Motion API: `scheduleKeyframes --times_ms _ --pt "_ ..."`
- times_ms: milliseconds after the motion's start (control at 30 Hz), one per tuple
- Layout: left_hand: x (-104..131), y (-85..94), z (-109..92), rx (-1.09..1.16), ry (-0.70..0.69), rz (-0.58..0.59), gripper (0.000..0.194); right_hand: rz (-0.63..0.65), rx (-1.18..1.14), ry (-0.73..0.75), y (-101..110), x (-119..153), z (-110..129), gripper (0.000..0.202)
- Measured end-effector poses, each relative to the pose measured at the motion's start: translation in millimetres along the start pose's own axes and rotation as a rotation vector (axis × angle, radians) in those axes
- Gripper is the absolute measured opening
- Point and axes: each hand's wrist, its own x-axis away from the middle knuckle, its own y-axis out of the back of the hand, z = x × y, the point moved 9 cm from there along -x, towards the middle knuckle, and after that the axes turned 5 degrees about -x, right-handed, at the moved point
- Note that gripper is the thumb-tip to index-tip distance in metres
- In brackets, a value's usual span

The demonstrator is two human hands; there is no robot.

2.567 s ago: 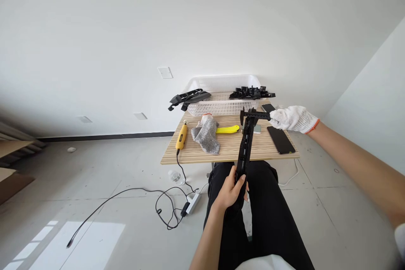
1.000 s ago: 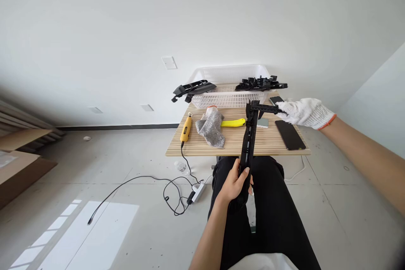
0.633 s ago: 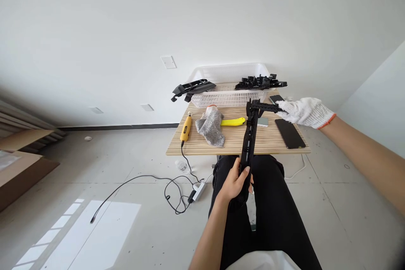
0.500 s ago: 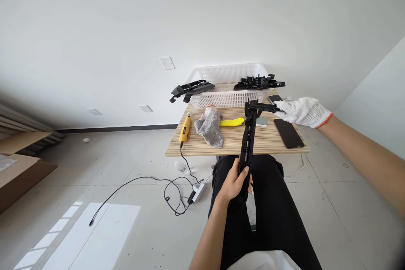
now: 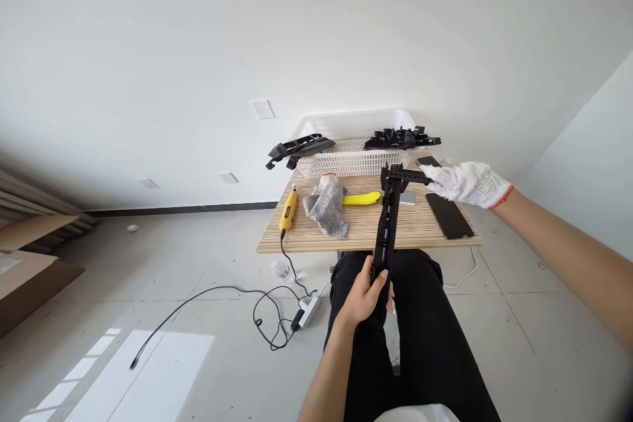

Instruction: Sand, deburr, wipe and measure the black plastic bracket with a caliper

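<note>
My left hand (image 5: 366, 293), bare, is wrapped round the lower part of a long black plastic part (image 5: 387, 227) that stands up over my lap. In a white knit glove with an orange cuff, my right hand (image 5: 465, 183) grips the right end of a black caliper (image 5: 411, 176). The caliper's jaws are at the upper end of the black part; whether they touch it on both sides is too small to tell.
Behind is a white basket (image 5: 341, 163) with black parts (image 5: 395, 138) across it. The wooden table (image 5: 316, 245) bears a yellow rotary tool (image 5: 288, 210), a grey-white glove (image 5: 327, 206), a yellow-handled tool (image 5: 362, 199) and a black phone (image 5: 449, 215). A power strip (image 5: 309, 311) and cables lie on the floor.
The view has tilted up slightly, so the table and basket appear lower. Both hands keep their holds, and the caliper stays at the top of the black part.
</note>
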Motion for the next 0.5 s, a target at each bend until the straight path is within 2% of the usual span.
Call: scheduleKeyframes --times_ms 167,367,500 --pt "0 -0.2 1 -0.019 -0.003 0.000 0.025 0.055 0.050 -0.058 2 -3 0 0.046" --pt "0 -0.8 1 -0.013 -0.004 -0.003 0.025 0.148 0.015 -0.101 -10 -1 -3 0.052" --pt "0 -0.3 0 -0.002 -0.008 -0.010 0.026 0.171 0.044 -0.159 -5 -3 -3 0.056"
